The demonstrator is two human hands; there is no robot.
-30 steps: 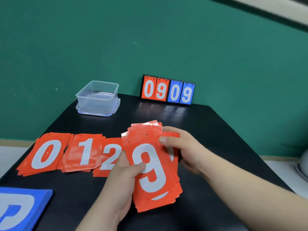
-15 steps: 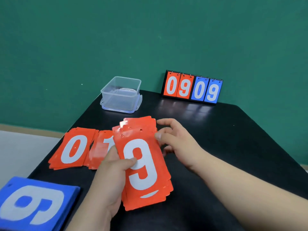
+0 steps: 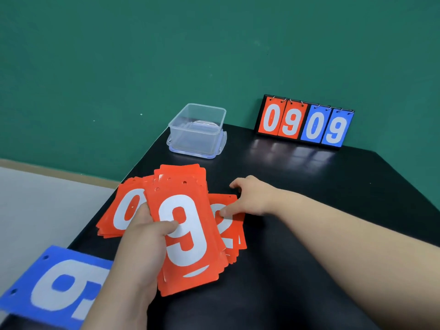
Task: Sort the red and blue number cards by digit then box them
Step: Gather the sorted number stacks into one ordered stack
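My left hand [image 3: 140,244] grips a thick stack of red cards [image 3: 188,234] with a white 9 on top, held above the black table [image 3: 309,210]. Behind it lies a red pile showing 0 [image 3: 119,210]; the pile of 1s is hidden by the stack. My right hand [image 3: 247,198] rests flat with its thumb pressing on the red pile showing 2 [image 3: 226,225]. A blue stack [image 3: 54,284] with a white digit on top sits at the near left edge. The clear plastic box [image 3: 197,129] stands empty at the far left of the table.
A small black scoreboard stand [image 3: 303,122] reading 0 9 0 9 in red and blue leans against the green wall at the back. The table's left edge drops to a pale floor [image 3: 47,198].
My right hand has left the held stack and come down onto the pile of 2s. The view has swung left, and the held stack now covers the pile of 1s.
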